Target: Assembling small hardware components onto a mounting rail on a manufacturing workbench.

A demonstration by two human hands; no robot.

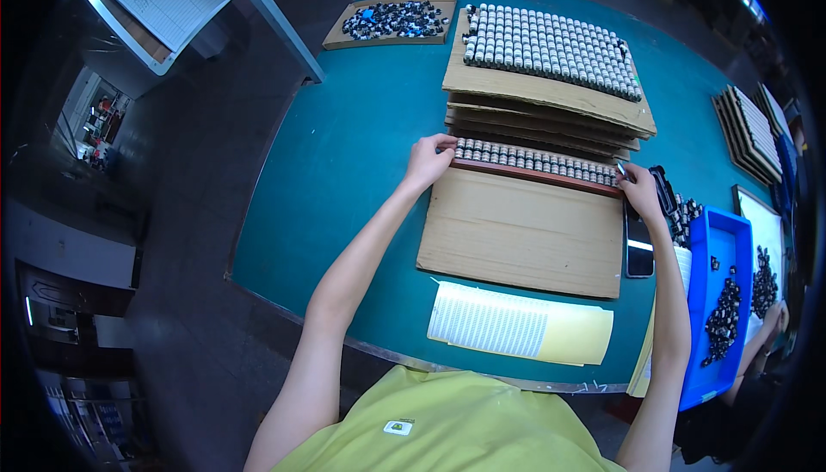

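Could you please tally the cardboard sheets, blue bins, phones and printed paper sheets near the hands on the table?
Bare cardboard sheet in front: 1
Cardboard sheet of loose parts at back: 1
Blue bin: 1
Phone: 1
Printed paper sheet: 1
Total: 5

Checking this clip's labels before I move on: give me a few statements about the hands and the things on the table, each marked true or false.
1. The left hand touches the left end of the row of small cylinders. True.
2. The right hand rests in the blue bin. False: it is at the right end of the row, beside the bin.
3. The cardboard sheet in front of the row is bare. True.
4. The table has a red top. False: it is teal.
5. A dark phone lies by the sheet's right edge. True.
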